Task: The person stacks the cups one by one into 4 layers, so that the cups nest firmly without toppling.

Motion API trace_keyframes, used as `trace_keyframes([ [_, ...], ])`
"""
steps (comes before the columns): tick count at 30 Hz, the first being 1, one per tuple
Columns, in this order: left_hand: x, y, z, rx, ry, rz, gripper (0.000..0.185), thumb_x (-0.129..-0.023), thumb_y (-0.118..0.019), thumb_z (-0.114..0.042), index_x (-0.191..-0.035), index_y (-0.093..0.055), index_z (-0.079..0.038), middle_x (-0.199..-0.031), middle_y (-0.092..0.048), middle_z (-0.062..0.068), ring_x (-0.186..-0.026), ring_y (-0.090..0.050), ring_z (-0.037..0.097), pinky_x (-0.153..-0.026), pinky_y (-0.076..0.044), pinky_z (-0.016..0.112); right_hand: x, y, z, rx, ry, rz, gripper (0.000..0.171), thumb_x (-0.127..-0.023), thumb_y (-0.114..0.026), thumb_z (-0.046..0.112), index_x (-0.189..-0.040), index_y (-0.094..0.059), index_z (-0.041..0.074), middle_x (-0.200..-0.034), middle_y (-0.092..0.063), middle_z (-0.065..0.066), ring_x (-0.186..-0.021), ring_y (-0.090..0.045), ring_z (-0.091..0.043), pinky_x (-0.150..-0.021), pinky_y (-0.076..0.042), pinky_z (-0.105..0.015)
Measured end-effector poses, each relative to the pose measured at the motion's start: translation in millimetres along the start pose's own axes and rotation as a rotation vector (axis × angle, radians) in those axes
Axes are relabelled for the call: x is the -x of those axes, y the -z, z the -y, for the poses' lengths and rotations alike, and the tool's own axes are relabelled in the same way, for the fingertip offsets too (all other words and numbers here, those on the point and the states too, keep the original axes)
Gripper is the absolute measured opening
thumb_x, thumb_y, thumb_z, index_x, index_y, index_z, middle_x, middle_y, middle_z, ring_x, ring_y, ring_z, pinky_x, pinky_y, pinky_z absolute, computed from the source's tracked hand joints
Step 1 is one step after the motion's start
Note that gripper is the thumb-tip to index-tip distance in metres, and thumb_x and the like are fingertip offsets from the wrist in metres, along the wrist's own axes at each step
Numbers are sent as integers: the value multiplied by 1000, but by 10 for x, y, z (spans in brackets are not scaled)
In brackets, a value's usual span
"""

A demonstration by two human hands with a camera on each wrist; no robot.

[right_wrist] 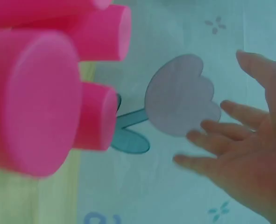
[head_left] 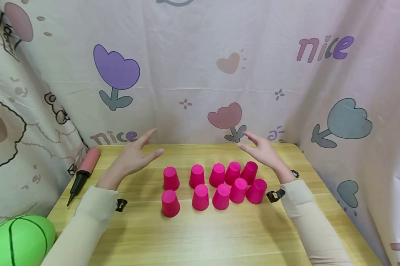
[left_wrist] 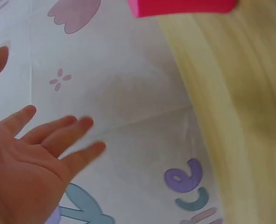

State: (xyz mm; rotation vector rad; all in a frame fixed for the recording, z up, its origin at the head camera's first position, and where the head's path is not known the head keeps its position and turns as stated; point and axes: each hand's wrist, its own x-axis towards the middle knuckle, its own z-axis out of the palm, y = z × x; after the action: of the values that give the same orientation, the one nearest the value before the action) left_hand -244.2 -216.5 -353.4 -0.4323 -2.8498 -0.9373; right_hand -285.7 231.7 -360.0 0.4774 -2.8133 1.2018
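Observation:
Several pink cups (head_left: 200, 197) stand upside down on the wooden table in two rows, a front one and a back one. At the left end, two cups (head_left: 171, 203) stand a little apart from the others; toward the right they crowd close together. My left hand (head_left: 133, 157) hangs in the air left of the rows, fingers spread and holding nothing. In the left wrist view its palm and extended fingers (left_wrist: 67, 135) show. Over the right end of the back row hovers my right hand (head_left: 262, 149), also with fingers extended. Pink cups (right_wrist: 44, 102) fill the left of the right wrist view.
A pink and black hand pump (head_left: 85, 171) lies along the table's left edge. At the lower left is a green balloon (head_left: 23, 240) with black lines. A printed curtain (head_left: 186, 55) hangs behind the table (head_left: 200, 240) and along both sides.

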Motion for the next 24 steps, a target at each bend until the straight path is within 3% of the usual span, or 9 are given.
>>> trace_keyframes([
  [6, 58, -119, 102, 233, 48, 5, 77, -89, -66, -57, -155, -31, -36, -144, -54, 15, -126, -58, 34, -101, -47, 57, 83, 59, -232, -148, -33, -36, 61, -92, -71, 39, -140, -55, 4, -137, -60, -17, -124, -60, -33, -100, -50, -42],
  [13, 140, -382, 227, 264, 38, 75, 71, -89, -71, -49, -149, -43, -25, -130, -64, 13, -118, -63, 31, -100, -50, 52, 197, 60, -460, -175, -97, -12, 52, -89, -73, 41, -130, -64, 10, -125, -69, -10, -112, -67, -24, -88, -54, -22],
  [19, 183, -556, 298, 273, 15, 130, 63, -88, -72, -47, -144, -51, -23, -131, -64, 15, -118, -63, 32, -99, -51, 52, 275, 18, -617, -222, -114, 67, 50, -89, -75, 36, -132, -63, 12, -128, -67, -11, -114, -66, -22, -91, -53, -23],
  [24, 196, -644, 324, 284, 35, 167, 61, -87, -72, -49, -140, -55, -24, -133, -63, 13, -119, -61, 34, -99, -50, 52, 326, -53, -732, -240, -131, 108, 54, -87, -76, 36, -134, -62, 13, -131, -65, -12, -117, -64, -25, -99, -52, -37],
])
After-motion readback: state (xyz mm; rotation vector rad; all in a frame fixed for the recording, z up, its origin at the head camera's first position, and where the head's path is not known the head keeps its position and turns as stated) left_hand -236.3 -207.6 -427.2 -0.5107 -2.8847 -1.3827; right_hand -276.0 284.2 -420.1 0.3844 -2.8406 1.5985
